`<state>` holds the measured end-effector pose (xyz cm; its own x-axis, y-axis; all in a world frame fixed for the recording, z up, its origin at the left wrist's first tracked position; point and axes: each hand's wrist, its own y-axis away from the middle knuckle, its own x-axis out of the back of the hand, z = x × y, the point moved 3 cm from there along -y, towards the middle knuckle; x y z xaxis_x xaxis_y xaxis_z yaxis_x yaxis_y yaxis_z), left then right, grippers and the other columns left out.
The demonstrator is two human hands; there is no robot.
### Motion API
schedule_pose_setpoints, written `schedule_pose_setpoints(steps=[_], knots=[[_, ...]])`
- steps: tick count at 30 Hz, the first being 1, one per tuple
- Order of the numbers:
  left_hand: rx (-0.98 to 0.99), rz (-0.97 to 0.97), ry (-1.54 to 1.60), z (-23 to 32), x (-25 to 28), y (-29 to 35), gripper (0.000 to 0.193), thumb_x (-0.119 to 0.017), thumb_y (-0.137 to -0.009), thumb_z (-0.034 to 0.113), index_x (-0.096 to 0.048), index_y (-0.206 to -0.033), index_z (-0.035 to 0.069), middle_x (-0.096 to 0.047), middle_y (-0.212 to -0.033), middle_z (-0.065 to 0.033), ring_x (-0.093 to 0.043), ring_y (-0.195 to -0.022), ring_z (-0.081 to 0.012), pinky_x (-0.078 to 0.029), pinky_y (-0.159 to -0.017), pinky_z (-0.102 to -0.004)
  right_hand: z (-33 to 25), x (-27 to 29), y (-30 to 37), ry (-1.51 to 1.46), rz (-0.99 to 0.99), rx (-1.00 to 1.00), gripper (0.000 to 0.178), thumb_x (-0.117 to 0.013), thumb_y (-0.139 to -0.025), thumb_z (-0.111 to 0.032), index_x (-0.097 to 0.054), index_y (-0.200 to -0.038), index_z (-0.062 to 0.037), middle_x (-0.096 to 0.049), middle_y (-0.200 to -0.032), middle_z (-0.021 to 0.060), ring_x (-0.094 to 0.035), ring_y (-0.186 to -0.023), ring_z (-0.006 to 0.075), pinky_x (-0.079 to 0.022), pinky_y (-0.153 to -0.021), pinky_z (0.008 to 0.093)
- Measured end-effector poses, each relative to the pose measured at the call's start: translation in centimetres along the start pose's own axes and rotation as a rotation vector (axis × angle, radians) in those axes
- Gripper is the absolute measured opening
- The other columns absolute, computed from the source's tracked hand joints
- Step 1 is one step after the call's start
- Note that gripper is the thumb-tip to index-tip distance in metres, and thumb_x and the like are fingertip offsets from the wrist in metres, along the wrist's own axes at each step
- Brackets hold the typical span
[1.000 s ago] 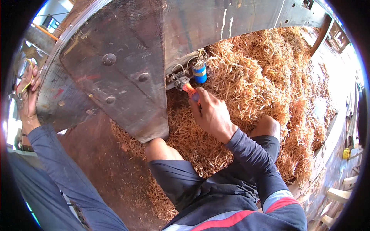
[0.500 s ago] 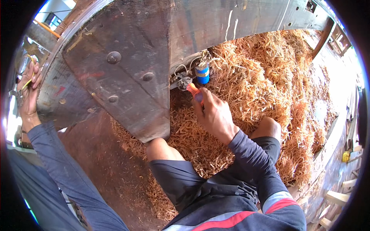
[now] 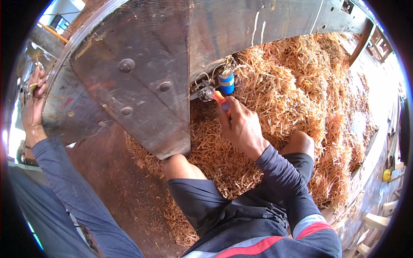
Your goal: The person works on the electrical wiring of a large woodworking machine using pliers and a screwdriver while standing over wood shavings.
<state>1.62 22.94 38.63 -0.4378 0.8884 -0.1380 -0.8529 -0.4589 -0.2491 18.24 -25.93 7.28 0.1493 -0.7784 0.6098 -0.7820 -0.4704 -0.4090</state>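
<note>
At the middle, my right hand [image 3: 243, 124] is closed round the orange and purple handle of a screwdriver-like tool [image 3: 220, 98]. Its far end meets a small metal fitting [image 3: 206, 93] under the lower edge of a big dark metal plate [image 3: 146, 77]; the tip is hidden. Just right of the fitting hangs a blue cylinder [image 3: 226, 82] with a tan band and pale wires. At the far left, my left hand [image 3: 34, 101] is raised beside the plate's curved rim, fingers bent round a thin yellow cord [image 3: 33, 87], partly blurred.
Wood shavings [image 3: 279, 90] are heaped between and beyond my bent knees. Rounded bolt heads [image 3: 127, 65] stand out from the plate. Brown ground [image 3: 116, 185] lies at left. Wood offcuts [image 3: 377, 221] and a yellow object [image 3: 386, 175] lie at the right edge.
My right hand and the orange-handled tool have shifted slightly to the right. In my left hand, the fingers have moved and less of the yellow cord shows.
</note>
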Motion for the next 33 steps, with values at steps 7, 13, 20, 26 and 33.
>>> schedule_pose_setpoints(steps=[7, 13, 20, 26, 33], knots=[[-0.012, -0.067, -0.058, 0.3, 1.4, -1.0, 0.051, -0.059, -0.094, 0.001, -0.039, -0.139, -0.014, -0.058, -0.120, -0.0187, -0.055, -0.090, -0.0170, -0.046, -0.072, -0.0251, 0.1, -0.1, 0.1, 0.011, -0.004, -0.005, 0.025, -0.060, -0.092, -0.019, -0.051, -0.107, -0.0017, -0.064, -0.076, 0.0209, -0.064, -0.062, 0.0402, -0.053, -0.057, 0.0497], [-0.021, -0.040, -0.089, 0.4, 1.3, -0.9, 0.046, -0.056, -0.096, 0.001, -0.042, -0.137, -0.013, -0.059, -0.118, -0.0186, -0.058, -0.088, -0.0165, -0.048, -0.071, -0.0252, -0.8, -0.4, 0.6, -0.018, -0.005, 0.035, 0.022, -0.060, -0.092, -0.018, -0.051, -0.103, -0.0016, -0.063, -0.073, 0.0207, -0.064, -0.061, 0.0399, -0.052, -0.055, 0.0493], [-0.016, -0.007, -0.077, 0.2, 1.0, -1.1, 0.045, -0.057, -0.096, 0.001, -0.043, -0.137, -0.012, -0.061, -0.117, -0.0179, -0.059, -0.086, -0.0164, -0.048, -0.070, -0.0253, -0.5, 0.0, 0.4, 0.009, 0.001, 0.042, 0.024, -0.061, -0.091, -0.018, -0.050, -0.107, -0.0024, -0.062, -0.073, 0.0203, -0.063, -0.061, 0.0407, -0.052, -0.054, 0.0498], [-0.024, 0.080, -0.102, -0.6, 1.1, -1.5, 0.040, -0.056, -0.096, -0.001, -0.046, -0.133, -0.012, -0.061, -0.117, -0.0174, -0.059, -0.085, -0.0154, -0.048, -0.070, -0.0251, -0.3, 0.1, 0.5, 0.019, 0.025, 0.049, 0.025, -0.061, -0.091, -0.018, -0.051, -0.107, -0.0020, -0.062, -0.073, 0.0202, -0.064, -0.062, 0.0397, -0.052, -0.055, 0.0490], [-0.026, 0.047, -0.123, 0.0, 1.9, -1.5, 0.038, -0.056, -0.096, 0.000, -0.048, -0.132, -0.011, -0.062, -0.114, -0.0165, -0.060, -0.085, -0.0140, -0.048, -0.069, -0.0242, -0.1, -0.1, 0.3, 0.036, 0.002, 0.019, 0.028, -0.061, -0.091, -0.019, -0.051, -0.110, -0.0003, -0.063, -0.074, 0.0202, -0.064, -0.061, 0.0398, -0.053, -0.055, 0.0488]])
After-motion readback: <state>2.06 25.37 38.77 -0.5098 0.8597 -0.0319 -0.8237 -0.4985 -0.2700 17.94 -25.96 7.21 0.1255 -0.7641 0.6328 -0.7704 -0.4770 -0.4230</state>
